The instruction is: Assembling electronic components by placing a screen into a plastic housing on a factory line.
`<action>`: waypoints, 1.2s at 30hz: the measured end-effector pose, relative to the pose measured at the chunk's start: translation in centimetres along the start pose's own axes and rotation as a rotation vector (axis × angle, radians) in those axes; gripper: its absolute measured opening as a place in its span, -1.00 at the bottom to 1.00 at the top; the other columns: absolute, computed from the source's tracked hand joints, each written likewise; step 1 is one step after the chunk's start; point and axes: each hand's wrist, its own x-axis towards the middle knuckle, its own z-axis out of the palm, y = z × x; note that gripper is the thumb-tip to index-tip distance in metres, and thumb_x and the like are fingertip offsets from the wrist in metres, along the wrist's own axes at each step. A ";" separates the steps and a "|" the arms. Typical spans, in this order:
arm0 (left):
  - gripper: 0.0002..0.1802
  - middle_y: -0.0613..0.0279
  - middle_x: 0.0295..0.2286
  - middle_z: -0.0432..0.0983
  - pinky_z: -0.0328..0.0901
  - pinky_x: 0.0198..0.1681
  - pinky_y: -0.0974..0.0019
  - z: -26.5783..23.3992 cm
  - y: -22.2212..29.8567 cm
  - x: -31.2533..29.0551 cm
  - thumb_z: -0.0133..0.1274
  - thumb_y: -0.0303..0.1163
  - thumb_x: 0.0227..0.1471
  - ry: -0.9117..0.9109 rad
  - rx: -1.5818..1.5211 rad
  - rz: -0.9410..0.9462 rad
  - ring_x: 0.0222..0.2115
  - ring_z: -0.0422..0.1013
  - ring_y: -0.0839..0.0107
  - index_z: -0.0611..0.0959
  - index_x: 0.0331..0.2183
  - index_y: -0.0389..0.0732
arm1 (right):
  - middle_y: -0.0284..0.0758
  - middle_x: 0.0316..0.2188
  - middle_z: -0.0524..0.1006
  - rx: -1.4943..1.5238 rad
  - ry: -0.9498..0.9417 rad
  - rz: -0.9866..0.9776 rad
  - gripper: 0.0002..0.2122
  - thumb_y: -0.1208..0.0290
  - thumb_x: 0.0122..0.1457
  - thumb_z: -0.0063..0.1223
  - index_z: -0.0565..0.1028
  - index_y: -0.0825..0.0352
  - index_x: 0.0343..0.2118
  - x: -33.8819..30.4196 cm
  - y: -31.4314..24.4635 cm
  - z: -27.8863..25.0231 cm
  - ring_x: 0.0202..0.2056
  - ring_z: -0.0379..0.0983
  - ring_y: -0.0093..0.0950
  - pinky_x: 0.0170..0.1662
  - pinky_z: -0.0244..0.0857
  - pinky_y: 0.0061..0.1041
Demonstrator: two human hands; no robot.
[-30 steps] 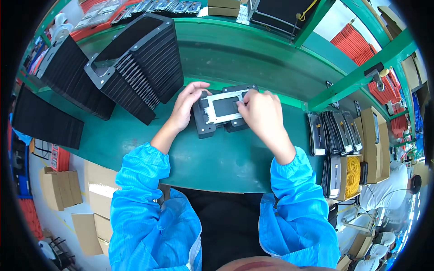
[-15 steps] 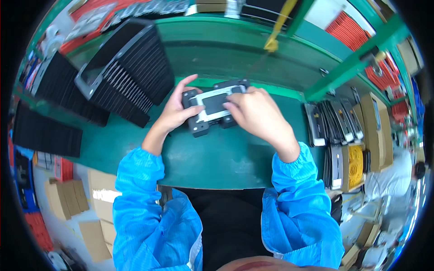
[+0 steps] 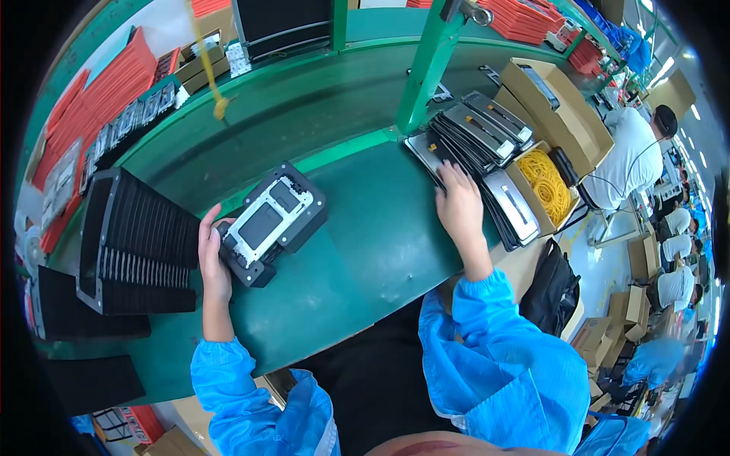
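Note:
A black block-shaped fixture (image 3: 310, 216) sits tilted on the green bench, with a silver phone-sized frame (image 3: 262, 234) set in its top. My left hand (image 3: 213, 262) grips the fixture's left end, fingers along its side; part of the grip is hidden behind it. To the right, my right hand (image 3: 461, 204) reaches over a row of flat dark panels (image 3: 431, 152) with silvery edges. Its fingers are apart and slightly bent, the tips at the nearest panels. Whether they touch one is hard to tell, and nothing is seen held in them.
Black slotted racks (image 3: 144, 243) stand at the left. Beyond the panels are an open cardboard box (image 3: 585, 125) and a box of yellow cord (image 3: 544, 186). A green post (image 3: 426, 76) rises at the bench's back edge. A black bag (image 3: 549, 292) and seated people are at the right.
My right hand has left the fixture and moved right to the panels. The left hand stays at the fixture, now more steeply turned. The view has swung to the right.

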 end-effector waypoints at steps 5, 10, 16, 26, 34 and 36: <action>-0.37 0.12 -0.07 0.51 0.28 0.14 0.30 -0.8 -0.4 -0.1 -0.11 -0.05 0.35 0.002 0.002 0.011 -0.03 0.46 0.37 0.38 0.27 -0.24 | -0.13 0.00 0.61 0.116 -0.058 0.118 -0.57 0.52 0.11 0.20 0.51 0.34 0.09 -2.4 0.4 -0.9 0.07 0.51 -0.14 0.20 0.32 -0.13; -0.39 0.08 -0.03 0.48 0.27 0.15 0.26 -0.5 -0.7 -0.3 -0.14 -0.07 0.37 0.040 -0.013 0.053 0.01 0.44 0.34 0.38 0.27 -0.25 | -0.22 -0.06 0.67 -0.033 0.195 0.074 -0.66 0.58 0.06 0.21 0.62 0.31 -0.04 -0.3 -1.0 -0.1 -0.04 0.56 -0.21 0.14 0.33 -0.20; -0.44 -0.01 0.02 0.46 0.21 0.26 0.12 1.6 0.8 -2.9 -0.15 -0.16 0.36 0.362 0.374 0.393 0.09 0.38 0.22 0.41 0.22 -0.33 | -0.27 -0.08 0.69 0.127 0.129 0.199 -0.72 0.58 0.09 0.21 0.69 0.29 -0.11 0.4 -1.0 -1.7 -0.06 0.56 -0.30 0.09 0.34 -0.25; -0.37 -0.15 0.07 0.41 0.31 0.20 -0.04 10.0 1.9 -12.0 -0.11 -0.09 0.31 0.053 0.115 0.287 0.12 0.40 0.04 0.38 0.20 -0.38 | -0.20 -0.05 0.68 0.442 0.370 -0.294 -0.64 0.60 0.03 0.31 0.67 0.33 -0.04 -1.5 -6.6 -5.3 0.04 0.59 -0.17 0.12 0.41 -0.21; -0.13 -0.17 0.26 0.29 0.42 0.07 0.02 14.8 0.9 -12.4 -0.35 0.24 0.41 0.020 -0.286 -0.181 0.08 0.45 0.12 0.07 0.41 -0.24 | -0.11 0.29 0.41 0.880 -0.337 -0.585 -0.44 0.44 -0.04 0.32 0.56 0.23 0.14 -5.0 -17.3 -7.4 0.27 0.35 -0.07 0.24 0.30 -0.17; -0.13 -0.17 0.26 0.30 0.45 0.01 0.03 13.1 1.7 -12.4 -0.41 0.26 0.41 -0.071 -0.425 -0.188 0.05 0.47 0.12 0.09 0.40 -0.24 | -0.12 0.31 0.38 0.969 -0.300 -0.520 -0.45 0.46 0.00 0.30 0.55 0.25 0.16 -3.6 -16.8 -7.6 0.30 0.32 -0.10 0.25 0.30 -0.17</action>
